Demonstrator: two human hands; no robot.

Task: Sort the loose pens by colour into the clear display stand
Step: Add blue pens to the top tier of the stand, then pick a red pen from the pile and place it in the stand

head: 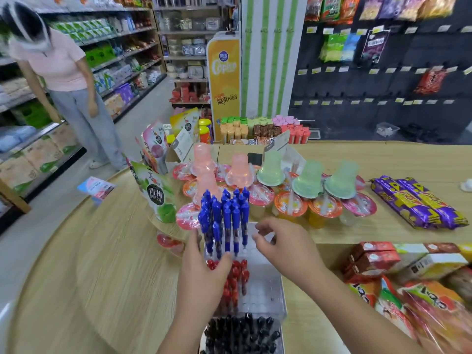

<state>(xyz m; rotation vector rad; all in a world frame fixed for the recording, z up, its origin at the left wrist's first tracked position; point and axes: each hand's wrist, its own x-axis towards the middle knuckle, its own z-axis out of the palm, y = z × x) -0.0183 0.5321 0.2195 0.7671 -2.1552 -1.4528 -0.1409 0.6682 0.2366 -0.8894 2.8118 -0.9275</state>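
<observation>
Jelly cups [291, 205], purple snack packs [419, 203], a bystander [63, 72] beside shelves [122, 54]

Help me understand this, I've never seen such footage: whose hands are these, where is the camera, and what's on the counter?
No machine here: a person wears one camera on the head, looking down at their own bare hands. On the wooden counter stands a clear plastic tiered display stand, with blue click pens at the back, red pens in the middle, black pens nearest. The left hand rests against the stand by the red pens; whether it grips is unclear. The right hand hovers over empty holes, no pen visible in it. Sealed jelly cups sit behind.
</observation>
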